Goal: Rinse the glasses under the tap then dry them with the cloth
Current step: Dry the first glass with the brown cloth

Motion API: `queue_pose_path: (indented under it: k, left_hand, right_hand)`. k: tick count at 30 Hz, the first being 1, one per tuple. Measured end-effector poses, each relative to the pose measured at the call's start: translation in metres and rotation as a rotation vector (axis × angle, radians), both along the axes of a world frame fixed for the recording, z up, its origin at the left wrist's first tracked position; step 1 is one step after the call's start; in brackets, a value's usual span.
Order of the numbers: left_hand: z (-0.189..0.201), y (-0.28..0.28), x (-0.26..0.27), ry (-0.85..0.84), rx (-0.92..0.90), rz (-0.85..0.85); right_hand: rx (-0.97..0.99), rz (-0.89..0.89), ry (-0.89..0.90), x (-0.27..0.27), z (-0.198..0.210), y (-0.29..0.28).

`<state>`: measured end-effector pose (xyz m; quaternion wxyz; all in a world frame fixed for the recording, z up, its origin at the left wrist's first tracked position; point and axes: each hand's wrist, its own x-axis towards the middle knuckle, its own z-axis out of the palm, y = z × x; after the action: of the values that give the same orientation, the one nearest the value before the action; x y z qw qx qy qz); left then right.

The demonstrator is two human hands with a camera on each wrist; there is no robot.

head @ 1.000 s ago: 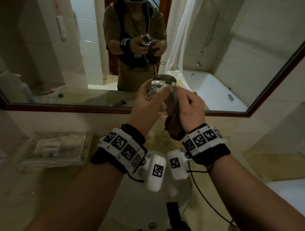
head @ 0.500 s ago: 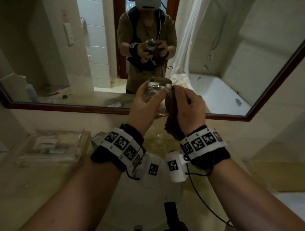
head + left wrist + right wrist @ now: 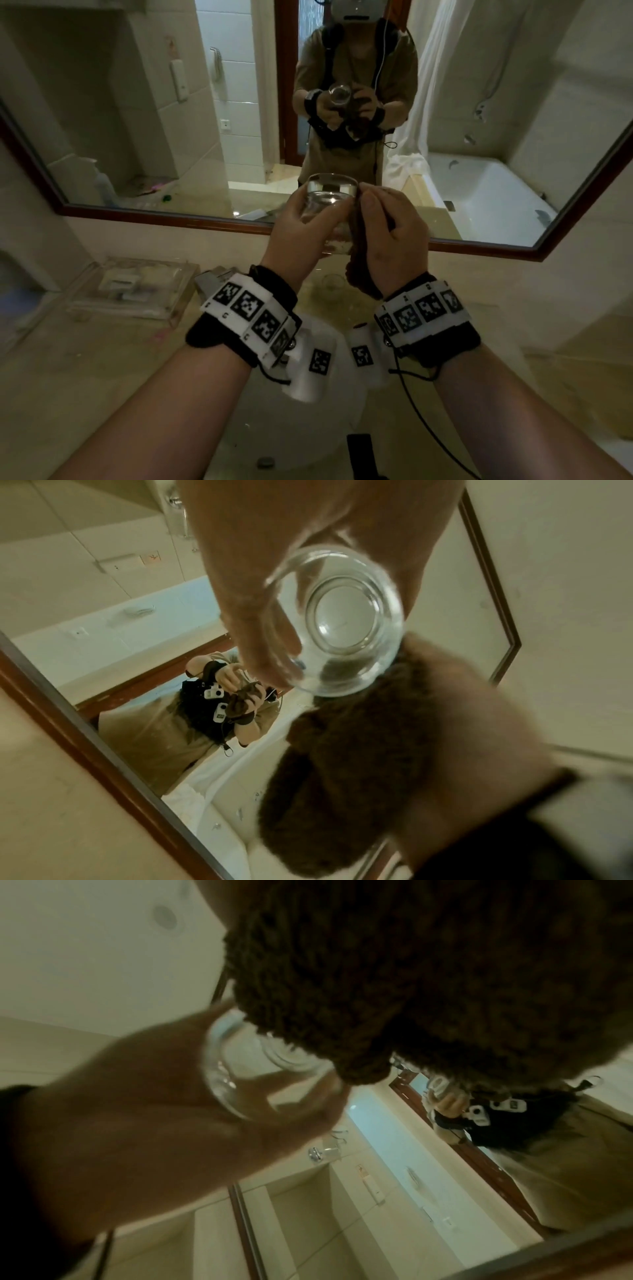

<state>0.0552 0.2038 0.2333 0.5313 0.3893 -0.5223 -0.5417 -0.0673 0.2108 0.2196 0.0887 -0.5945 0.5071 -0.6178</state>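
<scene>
A clear glass tumbler (image 3: 330, 202) is held upright in front of the mirror, above the basin. My left hand (image 3: 301, 236) grips its left side, fingers and thumb curled round it; the left wrist view shows its round base (image 3: 342, 620). My right hand (image 3: 390, 233) holds a dark brown cloth (image 3: 359, 270) against the glass's right side, and the cloth's end hangs below the hand. Close up, the cloth (image 3: 411, 974) covers part of the glass (image 3: 260, 1074). A second small glass (image 3: 333, 281) stands on the counter behind the hands.
A white basin (image 3: 301, 428) with a dark tap (image 3: 359, 448) lies below my wrists. A clear plastic tray (image 3: 133, 287) sits on the beige counter at left. The wood-framed mirror (image 3: 376, 236) runs close behind the glass and reflects a bathtub.
The glass and both hands stay together; the view has tilted slightly so they sit a little right. My right thumb has moved up to the glass's rim with the cloth.
</scene>
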Motion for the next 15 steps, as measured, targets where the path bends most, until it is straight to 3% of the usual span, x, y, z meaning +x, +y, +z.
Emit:
queue_pose_path:
  k: [4, 8, 10, 15]
  left_hand:
    - [-0.001, 0.005, -0.001, 0.021, 0.007, 0.022]
    - [-0.006, -0.003, 0.011, 0.050, 0.081, 0.124]
    - [-0.006, -0.003, 0.018, 0.116, 0.102, 0.093]
    - [-0.005, -0.008, 0.033, 0.177, 0.075, -0.012]
  right_hand:
    - [0.117, 0.067, -0.107, -0.003, -0.003, -0.006]
    - [-0.016, 0.072, -0.033, 0.014, 0.004, 0.001]
    - [-0.052, 0.052, 0.000, 0.022, 0.008, -0.001]
    - [0.140, 0.036, -0.089, 0.031, 0.006, -0.013]
